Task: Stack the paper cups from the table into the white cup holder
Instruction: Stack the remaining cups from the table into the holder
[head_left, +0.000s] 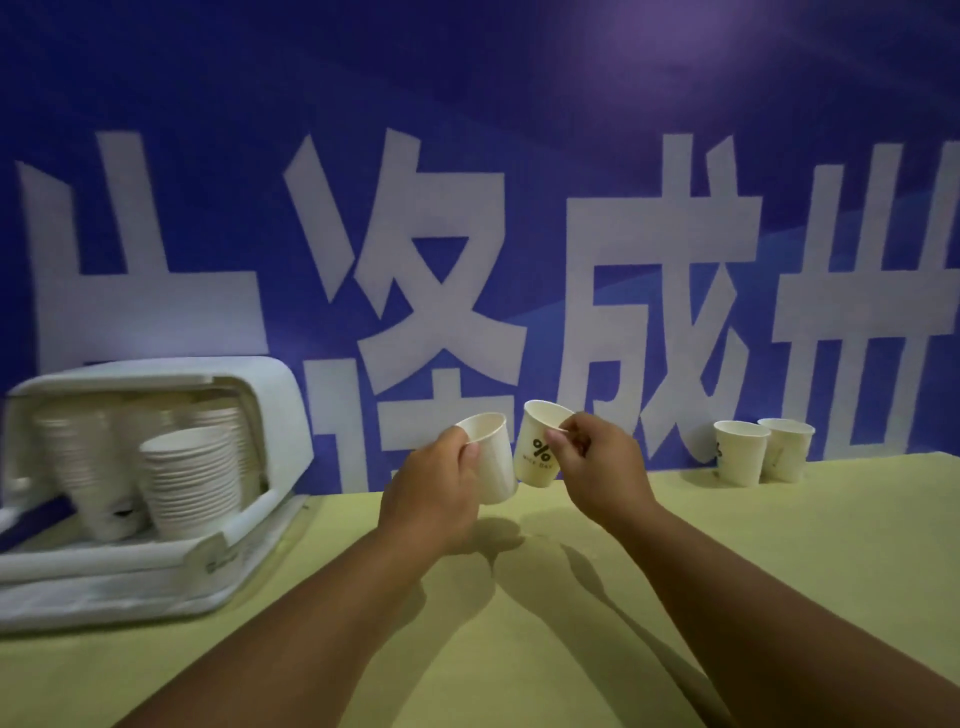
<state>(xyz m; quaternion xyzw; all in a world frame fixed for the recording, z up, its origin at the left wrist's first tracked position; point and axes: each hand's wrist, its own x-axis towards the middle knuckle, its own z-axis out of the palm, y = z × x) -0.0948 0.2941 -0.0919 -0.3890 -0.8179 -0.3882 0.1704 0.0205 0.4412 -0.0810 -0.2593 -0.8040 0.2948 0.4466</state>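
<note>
Cup holder: the white cup holder (156, 467) is sitting at the table's (519, 649) left, holding stacked cups (189, 480).
Left hand: the left hand (434, 499), right of the holder, is gripping a plain cup (491, 457), arm reaching forward.
Right hand: the right hand (597, 467) is pinching the rim of a printed cup (540, 447), touching the plain one.
Loose cups: two cups (761, 452) are standing far right of the holder.

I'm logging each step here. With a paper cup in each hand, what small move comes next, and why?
Probably nest the two: the right hand pinches the tilted printed paper cup by its rim, beside the plain white paper cup gripped by the left hand. Both are airborne, mouths up.
</note>
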